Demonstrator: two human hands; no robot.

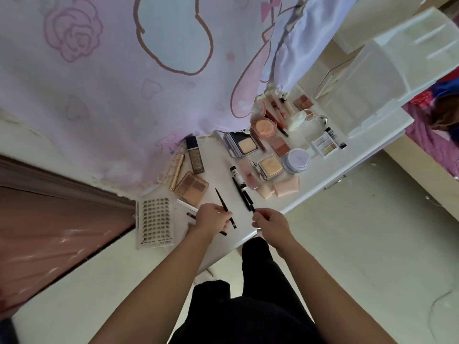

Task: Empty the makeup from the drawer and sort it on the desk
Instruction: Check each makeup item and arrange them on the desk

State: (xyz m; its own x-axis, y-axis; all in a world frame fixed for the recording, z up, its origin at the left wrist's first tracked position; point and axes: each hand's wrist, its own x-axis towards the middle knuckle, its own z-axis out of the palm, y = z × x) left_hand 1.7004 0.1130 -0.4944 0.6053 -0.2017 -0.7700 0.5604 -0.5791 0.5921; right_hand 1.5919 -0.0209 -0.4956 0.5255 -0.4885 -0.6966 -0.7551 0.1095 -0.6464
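The left hand [213, 219] curls its fingers round a thin dark pencil [224, 207] just over the near edge of the surface [218, 170]. The right hand [269, 224] pinches the end of a second pencil [249, 201] lying there. These liners look light, stiff and apt to roll, so a mid-shaft pinch suits. Farther on, the pressed-powder compacts [269, 166] seem fragile and are best lifted flat by their edges. The drawer unit [372, 95] stands beyond.
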